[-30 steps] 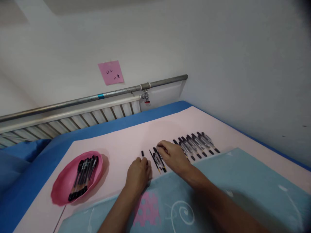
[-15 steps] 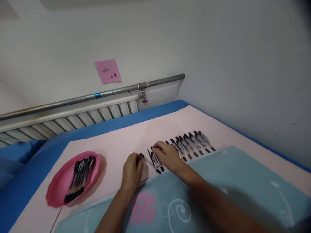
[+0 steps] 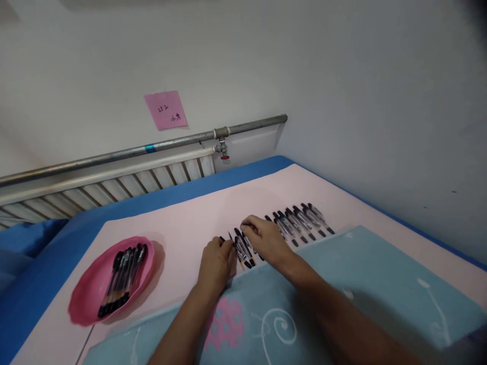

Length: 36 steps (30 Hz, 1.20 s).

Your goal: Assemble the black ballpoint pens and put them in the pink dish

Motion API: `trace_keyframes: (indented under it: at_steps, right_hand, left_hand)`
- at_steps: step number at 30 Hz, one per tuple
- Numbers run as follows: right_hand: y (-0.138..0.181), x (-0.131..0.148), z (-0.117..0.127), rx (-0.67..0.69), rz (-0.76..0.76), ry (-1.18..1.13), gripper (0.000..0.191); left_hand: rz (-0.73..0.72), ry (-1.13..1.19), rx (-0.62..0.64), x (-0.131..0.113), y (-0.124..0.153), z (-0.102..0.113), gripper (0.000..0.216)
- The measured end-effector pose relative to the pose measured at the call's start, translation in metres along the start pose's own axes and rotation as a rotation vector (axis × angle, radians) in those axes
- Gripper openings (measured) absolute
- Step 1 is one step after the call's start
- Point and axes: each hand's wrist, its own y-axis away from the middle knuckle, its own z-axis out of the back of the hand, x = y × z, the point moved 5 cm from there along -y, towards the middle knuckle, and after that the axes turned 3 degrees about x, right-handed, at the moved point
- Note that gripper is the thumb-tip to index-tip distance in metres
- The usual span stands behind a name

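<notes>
My left hand (image 3: 216, 261) is bent with thumb and fingertips pinched together at the left end of a small group of pens (image 3: 242, 249). The black end of a pen (image 3: 221, 238) shows at its fingertips, and the hand hides the rest. My right hand (image 3: 264, 239) is closed over the right side of the same group, with thumb and forefinger together. What it pinches is hidden. Pens in this group have clear barrels and black ends. To the right lies a slanted row of pens with black caps (image 3: 300, 223).
A pink scalloped bowl (image 3: 85, 299) on the left holds several black-capped pens (image 3: 124, 279). A pale blue patterned cloth (image 3: 327, 289) covers the near side of the pink tabletop (image 3: 182, 228). Behind are a radiator (image 3: 152, 177), a pipe (image 3: 171, 143) and a pink note (image 3: 166, 110).
My left hand has moved right, closer to my right hand, over the leftmost pen. My right hand has shifted slightly up. The view has moved a little.
</notes>
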Motion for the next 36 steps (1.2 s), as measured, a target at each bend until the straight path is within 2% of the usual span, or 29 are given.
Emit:
trace_keyframes:
  at_steps: [5,13,16,21,25,28,30,32,34,36]
  right_hand:
    - [0.000,0.001,0.000,0.024,0.008,0.017,0.017]
    - [0.001,0.002,-0.002,0.043,0.027,0.042,0.017]
    - [0.001,0.002,-0.003,0.042,0.037,0.054,0.017]
    - [0.002,0.002,-0.004,0.061,0.056,0.069,0.016]
    - [0.003,0.004,-0.005,0.095,0.050,0.069,0.015]
    - [0.006,0.009,-0.012,0.144,0.044,0.015,0.016]
    - [0.010,0.012,-0.022,0.203,0.029,-0.061,0.017]
    - [0.015,0.013,-0.035,0.279,-0.010,-0.177,0.017]
    - [0.018,0.013,-0.047,0.334,-0.068,-0.292,0.019]
    - [0.019,0.011,-0.054,0.356,-0.116,-0.369,0.022]
  left_hand:
    - [0.009,0.000,-0.004,-0.002,0.001,0.001,0.031]
    - [-0.004,-0.014,0.067,-0.005,0.003,0.003,0.028]
    - [0.082,-0.032,0.090,0.004,0.005,0.006,0.027]
    - [0.335,-0.013,0.110,0.034,0.013,0.014,0.024]
    - [0.487,0.296,0.106,0.058,0.021,0.016,0.016]
    - [0.572,0.711,-0.012,0.067,0.025,0.016,0.019]
    - [0.536,1.037,-0.120,0.062,0.025,0.019,0.023]
    - [0.469,1.306,-0.162,0.049,0.023,0.021,0.028]
    - [0.456,1.447,-0.126,0.035,0.023,0.022,0.030]
    - [0.465,1.488,-0.062,0.026,0.023,0.021,0.029]
